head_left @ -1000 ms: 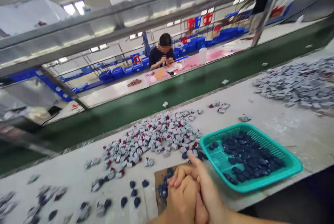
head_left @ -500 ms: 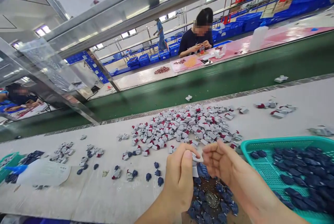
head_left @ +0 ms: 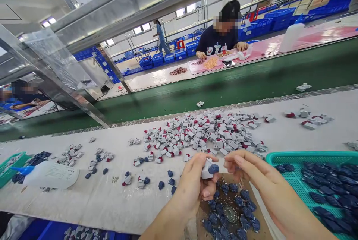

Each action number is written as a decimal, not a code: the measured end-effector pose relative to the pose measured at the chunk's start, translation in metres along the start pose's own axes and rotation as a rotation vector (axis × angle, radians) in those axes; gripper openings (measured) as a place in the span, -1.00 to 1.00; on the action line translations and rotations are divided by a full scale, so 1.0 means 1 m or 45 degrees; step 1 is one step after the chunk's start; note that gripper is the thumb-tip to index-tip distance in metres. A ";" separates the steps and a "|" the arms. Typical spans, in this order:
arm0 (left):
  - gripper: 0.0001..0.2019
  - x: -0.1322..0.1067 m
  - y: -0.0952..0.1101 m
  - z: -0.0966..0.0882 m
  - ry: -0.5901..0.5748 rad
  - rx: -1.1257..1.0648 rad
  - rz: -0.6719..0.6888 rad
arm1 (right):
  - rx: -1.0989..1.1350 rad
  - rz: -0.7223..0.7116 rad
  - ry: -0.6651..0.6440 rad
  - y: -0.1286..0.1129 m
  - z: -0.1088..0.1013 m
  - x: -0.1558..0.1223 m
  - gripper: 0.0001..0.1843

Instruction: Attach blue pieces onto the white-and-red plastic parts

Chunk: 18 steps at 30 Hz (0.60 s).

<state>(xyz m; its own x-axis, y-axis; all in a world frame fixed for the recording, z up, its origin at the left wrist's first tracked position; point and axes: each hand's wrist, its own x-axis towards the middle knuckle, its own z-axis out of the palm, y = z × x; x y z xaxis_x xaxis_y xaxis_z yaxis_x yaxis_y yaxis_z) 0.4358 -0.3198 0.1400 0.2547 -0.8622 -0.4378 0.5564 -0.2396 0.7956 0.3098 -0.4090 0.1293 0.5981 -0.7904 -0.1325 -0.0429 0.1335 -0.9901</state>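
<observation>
Between the thumb and fingers of my left hand [head_left: 194, 178] is a small white plastic part with a navy piece [head_left: 214, 168] on its end. Just to the right hovers my right hand [head_left: 253, 169], fingers loosely bent and apart, with nothing visible in them. Under both hands lies a brown board [head_left: 201, 215] strewn with navy pieces [head_left: 223, 232] around a round metal disc [head_left: 229, 214]. Beyond them spreads a heap of white and dark-red parts [head_left: 195, 132].
A green basket [head_left: 270, 156] of navy pieces stands at right. On the left lie a white bottle [head_left: 53, 174] with a blue tip and small clusters of parts. A green conveyor belt [head_left: 156, 102] runs behind the table. A co-worker [head_left: 220, 35] sits across it.
The white part in my left hand has turned, exposing its navy end. My right hand has drawn slightly right. Across the belt, the co-worker's hands have moved apart and down.
</observation>
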 end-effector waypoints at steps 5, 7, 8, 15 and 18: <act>-0.72 0.004 -0.005 0.007 0.107 0.199 0.101 | 0.054 -0.080 -0.011 -0.011 0.027 0.019 -0.39; -0.78 0.004 -0.005 0.012 0.127 0.237 0.125 | 0.081 -0.075 -0.134 -0.017 0.040 0.023 -0.36; -0.79 0.004 -0.004 0.014 0.132 0.248 0.123 | 0.097 -0.060 -0.195 -0.020 0.046 0.023 -0.33; -0.81 -0.004 -0.006 0.019 0.264 0.411 0.325 | 0.166 -0.159 -0.278 -0.022 0.055 0.017 -0.24; -0.80 -0.005 -0.012 0.019 0.302 0.469 0.487 | 0.114 -0.290 -0.287 -0.016 0.051 0.012 -0.29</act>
<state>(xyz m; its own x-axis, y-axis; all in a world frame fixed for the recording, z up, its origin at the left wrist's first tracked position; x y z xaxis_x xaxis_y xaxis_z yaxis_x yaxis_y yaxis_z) 0.4128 -0.3205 0.1405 0.5773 -0.8046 -0.1389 0.0891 -0.1070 0.9903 0.3589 -0.3903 0.1461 0.7466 -0.6552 0.1150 0.1769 0.0289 -0.9838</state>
